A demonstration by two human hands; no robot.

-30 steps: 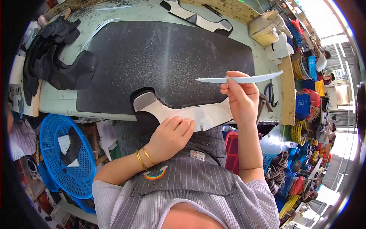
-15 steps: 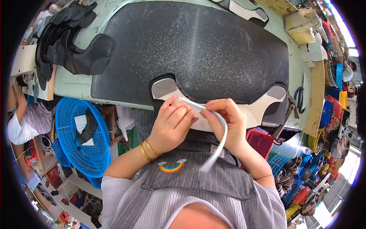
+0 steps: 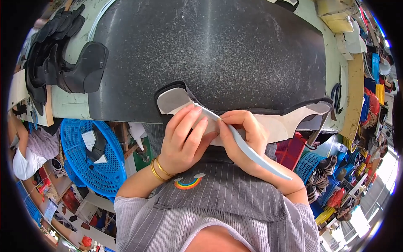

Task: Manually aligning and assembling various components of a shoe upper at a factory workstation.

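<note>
A black shoe upper point(image 3: 275, 128) with a beige lining lies across the near edge of the table, lining side up. Along its inner curved edge runs a narrow pale blue-white strip point(image 3: 260, 158), whose free tail hangs over my right wrist. My left hand point(image 3: 180, 140) grips the upper near its left end, fingertips on the strip and thumb lower down, partly hidden. Close beside it, my right hand point(image 3: 243, 140) pinches the strip between thumb and forefinger at the upper's edge.
A black, speckled mat point(image 3: 218, 50) covers most of the pale green table. Black shoe uppers point(image 3: 86, 69) are stacked at its left. Below hangs a blue basket point(image 3: 69, 147); a red basket point(image 3: 289, 149) is at right. Another person point(image 3: 27, 155) is at far left.
The strip's tail has swung right, from hanging before my apron to lying over my right wrist. My left fingers have straightened and spread a little along the edge. The view has shifted slightly.
</note>
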